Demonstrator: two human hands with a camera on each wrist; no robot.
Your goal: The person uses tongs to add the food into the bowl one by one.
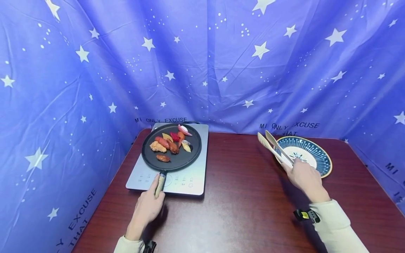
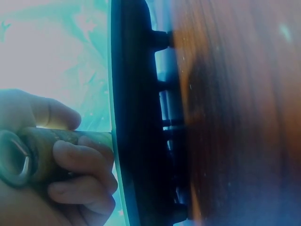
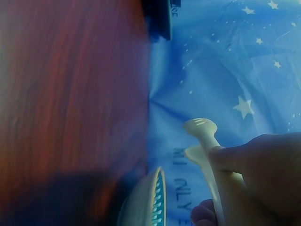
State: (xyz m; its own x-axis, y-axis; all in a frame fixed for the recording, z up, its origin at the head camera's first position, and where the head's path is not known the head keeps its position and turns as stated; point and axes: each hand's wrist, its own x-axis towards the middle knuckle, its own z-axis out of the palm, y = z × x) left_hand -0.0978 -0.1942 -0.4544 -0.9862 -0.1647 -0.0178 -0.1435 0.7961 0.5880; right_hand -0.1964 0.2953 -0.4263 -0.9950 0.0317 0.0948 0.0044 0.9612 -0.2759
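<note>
My left hand (image 1: 149,203) grips the wooden handle (image 1: 160,185) of a round black frying pan (image 1: 180,160), which sits on a silver induction cooktop (image 1: 196,179). In the pan lie several food pieces, among them a breaded piece (image 1: 158,147), a browned wing (image 1: 163,158) and a red sausage (image 1: 162,142). The left wrist view shows the fingers (image 2: 84,160) curled round the handle. At the right, my right hand (image 1: 305,177) holds a pair of pale tongs (image 1: 268,142), their two tips apart with nothing between them. Hand and tongs are over the near left part of a blue-patterned plate (image 1: 323,158).
The cooktop stands at the back left of a dark red wooden table (image 1: 234,196). A blue curtain (image 1: 227,80) with white stars hangs behind the table and along its sides. Bare tabletop lies between the cooktop and the plate.
</note>
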